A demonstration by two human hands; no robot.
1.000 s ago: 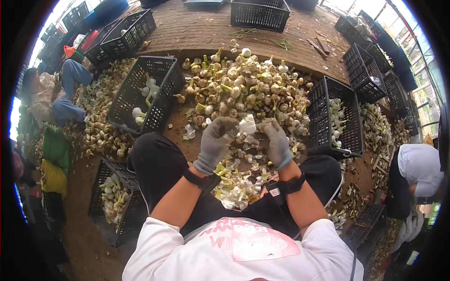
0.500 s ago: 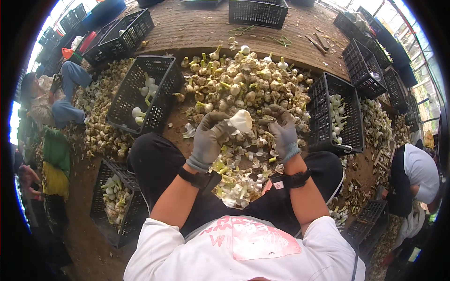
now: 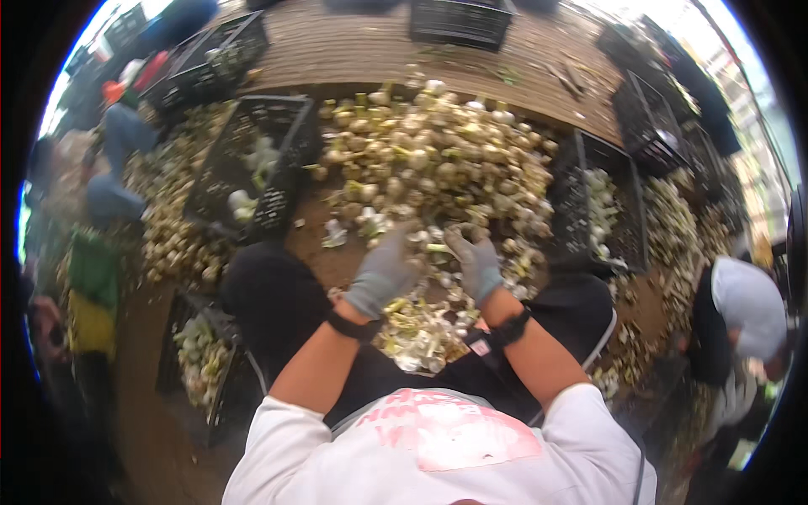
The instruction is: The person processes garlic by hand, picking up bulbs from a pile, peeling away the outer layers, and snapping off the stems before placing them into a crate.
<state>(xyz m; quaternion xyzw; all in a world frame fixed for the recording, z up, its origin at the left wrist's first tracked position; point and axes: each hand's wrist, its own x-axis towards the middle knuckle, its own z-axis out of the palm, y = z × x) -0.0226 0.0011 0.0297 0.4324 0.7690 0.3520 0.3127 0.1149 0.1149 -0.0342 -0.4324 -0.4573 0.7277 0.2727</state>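
Note:
A big heap of pale bulbs (image 3: 438,160) with green stalks lies on the ground in front of me. My left hand (image 3: 383,271), in a grey glove, rests at the near edge of the heap. My right hand (image 3: 476,263), also grey-gloved, is beside it, fingers curled down among the bulbs. A small white and green piece (image 3: 434,248) shows between the two hands; the blur hides whether either hand grips it. Trimmed skins and bulbs (image 3: 417,332) lie between my knees.
Black plastic crates stand around the heap: one at the left (image 3: 282,126), one at the right (image 3: 589,156), one by my left knee (image 3: 181,320), more at the back (image 3: 459,21). A person in white (image 3: 745,307) crouches at the right; other people (image 3: 114,168) sit at the left.
Both hands held a white bulb up between them; now they have dropped to the heap's near edge and that bulb no longer shows raised. The view has tilted slightly.

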